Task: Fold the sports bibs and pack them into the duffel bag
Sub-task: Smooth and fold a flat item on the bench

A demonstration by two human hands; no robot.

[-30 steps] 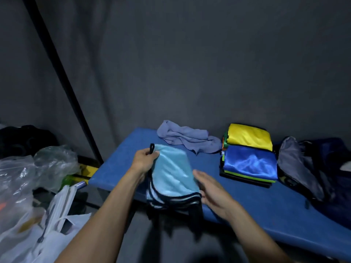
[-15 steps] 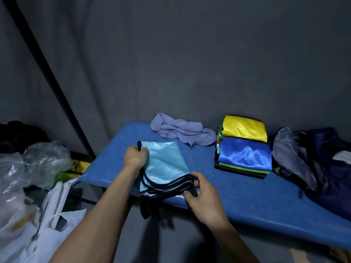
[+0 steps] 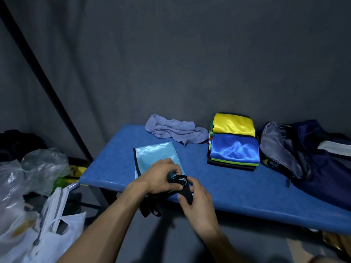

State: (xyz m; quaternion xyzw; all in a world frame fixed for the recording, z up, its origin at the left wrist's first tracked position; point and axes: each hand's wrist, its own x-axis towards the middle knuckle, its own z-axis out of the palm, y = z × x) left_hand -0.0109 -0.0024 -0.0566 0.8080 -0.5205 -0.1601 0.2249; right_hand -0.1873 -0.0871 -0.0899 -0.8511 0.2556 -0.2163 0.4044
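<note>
A light blue bib (image 3: 154,155) with black trim lies folded on the blue table (image 3: 228,188), near its front left edge. My left hand (image 3: 158,174) grips the bib's near end, where the black straps bunch together. My right hand (image 3: 197,202) pinches a black strap just right of the left hand. More black straps hang off the table edge below my wrists. A stack of folded bibs (image 3: 234,147), yellow and royal blue on top, stands further back. The dark navy duffel bag (image 3: 313,162) lies open at the table's right end.
A crumpled lilac cloth (image 3: 174,130) lies at the back of the table. Plastic bags (image 3: 32,186) crowd the floor at the left. A black pole (image 3: 47,84) leans along the grey wall. Bare blue tabletop spans between the bib and the duffel.
The bib has been laid flat on the table. My left hand moved from its far left corner to the near end, next to my right hand, and both now gather the straps.
</note>
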